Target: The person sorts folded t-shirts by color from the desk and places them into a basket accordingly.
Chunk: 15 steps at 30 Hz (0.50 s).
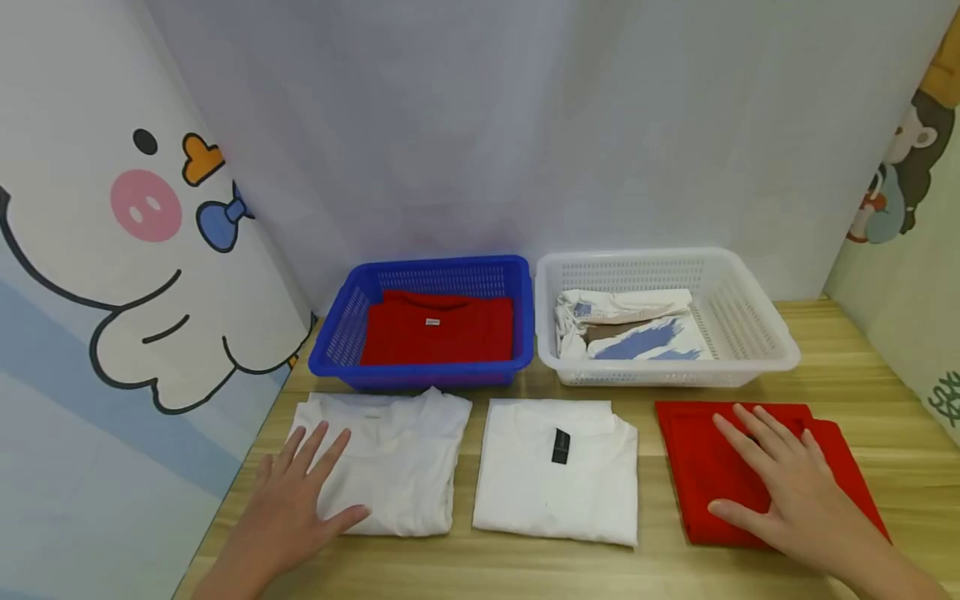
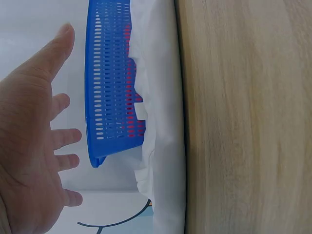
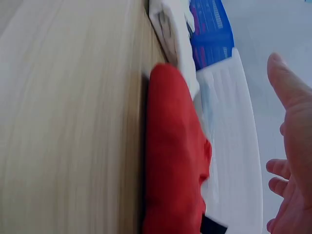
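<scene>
My left hand point(image 1: 296, 500) spreads its fingers over the left edge of a folded white T-shirt point(image 1: 405, 467); in the left wrist view a gap shows between the hand point(image 2: 29, 141) and the shirt point(image 2: 163, 107). Over a folded red T-shirt point(image 1: 705, 500) at the right hovers my right hand point(image 1: 787, 492), fingers spread and holding nothing. The right wrist view has that red shirt point(image 3: 170, 156) lying on the wood, with the hand apart from it. Between the hands lies another folded white T-shirt point(image 1: 555, 492) with a black neck label.
A blue basket point(image 1: 330, 333) behind the left shirt holds folded red clothing point(image 1: 442, 337). Beside it, a white basket point(image 1: 757, 325) holds a white garment with blue print point(image 1: 637, 333). A pale curtain point(image 1: 487, 125) hangs behind, and patterned panels flank the wooden table point(image 1: 420, 575).
</scene>
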{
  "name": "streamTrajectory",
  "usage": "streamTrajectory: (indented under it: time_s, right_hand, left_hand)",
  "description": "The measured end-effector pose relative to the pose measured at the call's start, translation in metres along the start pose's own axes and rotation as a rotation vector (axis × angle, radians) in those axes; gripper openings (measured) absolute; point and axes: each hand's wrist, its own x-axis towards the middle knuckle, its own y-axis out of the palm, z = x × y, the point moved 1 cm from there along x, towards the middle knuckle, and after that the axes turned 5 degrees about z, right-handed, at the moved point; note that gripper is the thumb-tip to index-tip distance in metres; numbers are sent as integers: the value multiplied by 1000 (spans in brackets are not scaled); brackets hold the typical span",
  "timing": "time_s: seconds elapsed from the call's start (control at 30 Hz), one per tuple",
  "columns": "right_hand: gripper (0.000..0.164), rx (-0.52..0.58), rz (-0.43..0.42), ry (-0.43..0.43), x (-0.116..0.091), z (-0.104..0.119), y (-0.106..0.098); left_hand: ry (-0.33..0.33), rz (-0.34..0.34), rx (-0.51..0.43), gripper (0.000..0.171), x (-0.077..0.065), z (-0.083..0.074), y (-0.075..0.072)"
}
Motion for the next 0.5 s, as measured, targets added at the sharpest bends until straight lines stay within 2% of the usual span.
streamTrajectory:
  time_s: [0.3,0.5]
  right_hand:
    - [90,37,16,-159,43,44,26]
    - [86,29,26,-256,70,80,44]
  left_hand:
    - [19,-27,10,93,6,1,4]
    - [21,-29,26,94,9,11,6]
